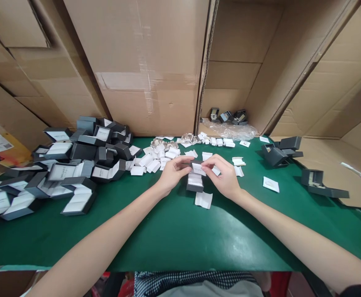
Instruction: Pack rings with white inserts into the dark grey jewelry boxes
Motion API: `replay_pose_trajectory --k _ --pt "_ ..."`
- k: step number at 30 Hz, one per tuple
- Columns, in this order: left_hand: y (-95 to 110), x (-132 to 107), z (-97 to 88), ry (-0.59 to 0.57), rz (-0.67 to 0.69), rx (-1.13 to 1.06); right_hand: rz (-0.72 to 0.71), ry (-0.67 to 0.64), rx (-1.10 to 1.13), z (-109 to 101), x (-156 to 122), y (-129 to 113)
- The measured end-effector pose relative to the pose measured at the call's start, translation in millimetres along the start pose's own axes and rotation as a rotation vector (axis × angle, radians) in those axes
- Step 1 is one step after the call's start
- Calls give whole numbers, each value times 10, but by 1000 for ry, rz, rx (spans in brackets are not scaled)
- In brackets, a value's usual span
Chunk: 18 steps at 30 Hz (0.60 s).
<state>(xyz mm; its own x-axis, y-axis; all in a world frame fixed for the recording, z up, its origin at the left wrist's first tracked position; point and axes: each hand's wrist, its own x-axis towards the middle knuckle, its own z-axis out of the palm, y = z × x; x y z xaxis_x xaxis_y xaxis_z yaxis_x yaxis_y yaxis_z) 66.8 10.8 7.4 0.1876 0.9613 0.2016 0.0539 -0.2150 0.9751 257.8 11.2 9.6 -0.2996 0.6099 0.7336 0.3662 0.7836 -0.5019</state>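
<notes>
My left fingers point(185, 170) hold the box point(195, 187) (open) on the desk point(155, 231). My right fingers point(212, 161) pinch a white card point(198, 169).

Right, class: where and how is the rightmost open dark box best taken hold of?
Probably by the blocky left end of the box, pinched across its outer walls, the right hand coming from the left and above. That end stands up; the flatter part stretches rightward and might swing.
</notes>
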Motion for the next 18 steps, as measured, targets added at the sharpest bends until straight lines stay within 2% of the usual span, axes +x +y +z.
replay_pose_trajectory --k 4,7,11,18 --pt "-26 14 -5 22 -31 -4 -39 -58 -16 28 -12 64" --pt "-17 20 -4 29 -28 -2 -22 -48 -50 30 -5 102" --pt "15 4 19 10 -15 30 86 -45 -24 33 1 114" --pt "15 -45 96 -15 78 159 343 -81 269 118 -43 123"
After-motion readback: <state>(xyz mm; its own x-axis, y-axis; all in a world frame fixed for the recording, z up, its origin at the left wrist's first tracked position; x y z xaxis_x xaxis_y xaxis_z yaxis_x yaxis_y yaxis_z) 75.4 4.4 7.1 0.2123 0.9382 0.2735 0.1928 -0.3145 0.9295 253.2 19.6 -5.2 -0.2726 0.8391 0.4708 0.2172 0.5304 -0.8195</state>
